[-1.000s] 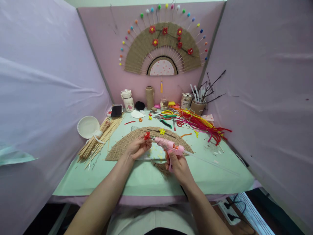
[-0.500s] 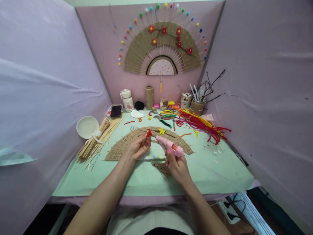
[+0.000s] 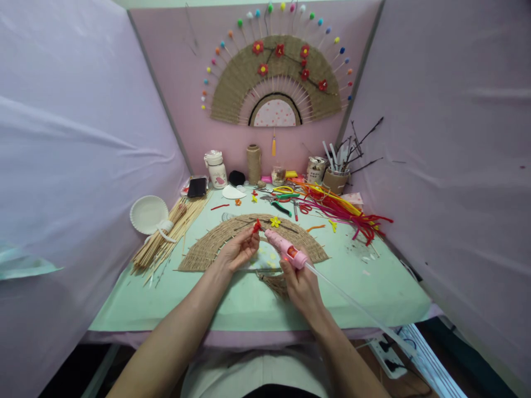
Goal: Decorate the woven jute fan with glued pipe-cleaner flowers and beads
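My left hand (image 3: 238, 251) pinches a small red flower (image 3: 257, 225) just above the woven fan (image 3: 203, 251) that lies flat on the green mat. My right hand (image 3: 301, 284) grips a pink glue gun (image 3: 286, 249) whose nozzle points up-left toward the red flower, with a clear glue stick (image 3: 352, 304) trailing out of its back to the lower right. A yellow flower (image 3: 274, 222) sits on the fan beside a dark twig, close to the red flower.
A bundle of bamboo sticks (image 3: 172, 232) and a white paper plate (image 3: 148, 214) lie at the left. Pipe cleaners (image 3: 348, 213), scissors and pliers (image 3: 284, 202) clutter the back right. Jars, a twine spool (image 3: 254, 164) and a finished fan (image 3: 276, 83) stand at the back wall.
My left hand has carried the red flower up and to the right, toward the yellow flower. The glue gun has tilted, its nozzle following and the glue stick swinging into view.
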Available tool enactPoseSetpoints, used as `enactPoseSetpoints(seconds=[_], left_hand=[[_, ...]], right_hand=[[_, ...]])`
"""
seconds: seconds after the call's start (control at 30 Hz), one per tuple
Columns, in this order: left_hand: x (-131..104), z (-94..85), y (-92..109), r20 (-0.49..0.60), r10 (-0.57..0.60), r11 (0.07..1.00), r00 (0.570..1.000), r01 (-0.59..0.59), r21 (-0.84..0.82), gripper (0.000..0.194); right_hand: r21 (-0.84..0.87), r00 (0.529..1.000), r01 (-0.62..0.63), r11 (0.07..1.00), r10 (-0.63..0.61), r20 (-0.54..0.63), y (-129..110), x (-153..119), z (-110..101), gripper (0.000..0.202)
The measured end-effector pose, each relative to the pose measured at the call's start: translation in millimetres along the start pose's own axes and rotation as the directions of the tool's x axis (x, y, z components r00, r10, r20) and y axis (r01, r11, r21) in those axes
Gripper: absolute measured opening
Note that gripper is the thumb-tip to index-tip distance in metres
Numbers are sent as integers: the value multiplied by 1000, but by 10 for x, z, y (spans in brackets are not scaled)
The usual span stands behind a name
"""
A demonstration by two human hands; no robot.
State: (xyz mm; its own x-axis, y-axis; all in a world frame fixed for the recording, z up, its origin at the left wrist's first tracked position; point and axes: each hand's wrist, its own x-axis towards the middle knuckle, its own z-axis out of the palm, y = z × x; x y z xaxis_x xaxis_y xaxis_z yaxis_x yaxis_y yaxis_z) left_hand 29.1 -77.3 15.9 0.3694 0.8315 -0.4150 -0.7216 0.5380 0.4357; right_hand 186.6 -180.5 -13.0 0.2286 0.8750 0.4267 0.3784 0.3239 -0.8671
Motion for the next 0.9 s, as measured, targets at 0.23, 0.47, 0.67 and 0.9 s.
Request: enactPoseSetpoints(seconds=[0.23, 0.47, 0.67, 0.9], left_hand=[[0, 8, 0, -28, 0, 1000, 1000, 0, -14, 19], [3, 7, -7, -29, -14, 1000, 999, 13, -14, 21], [20, -6, -11, -43, -13, 1000, 999, 13, -5, 21], [61, -22, 6, -41, 21, 1000, 999, -21, 2, 22]], right_hand=[[-94, 995, 99, 991, -100, 3, 58, -11, 15, 27], [-169, 990, 133, 977, -137, -14, 73, -16, 34, 30], [-187, 991, 129, 974, -135, -17, 78, -6, 41, 32], [-258, 989, 144, 955, -147, 8, 56, 3, 37, 33]])
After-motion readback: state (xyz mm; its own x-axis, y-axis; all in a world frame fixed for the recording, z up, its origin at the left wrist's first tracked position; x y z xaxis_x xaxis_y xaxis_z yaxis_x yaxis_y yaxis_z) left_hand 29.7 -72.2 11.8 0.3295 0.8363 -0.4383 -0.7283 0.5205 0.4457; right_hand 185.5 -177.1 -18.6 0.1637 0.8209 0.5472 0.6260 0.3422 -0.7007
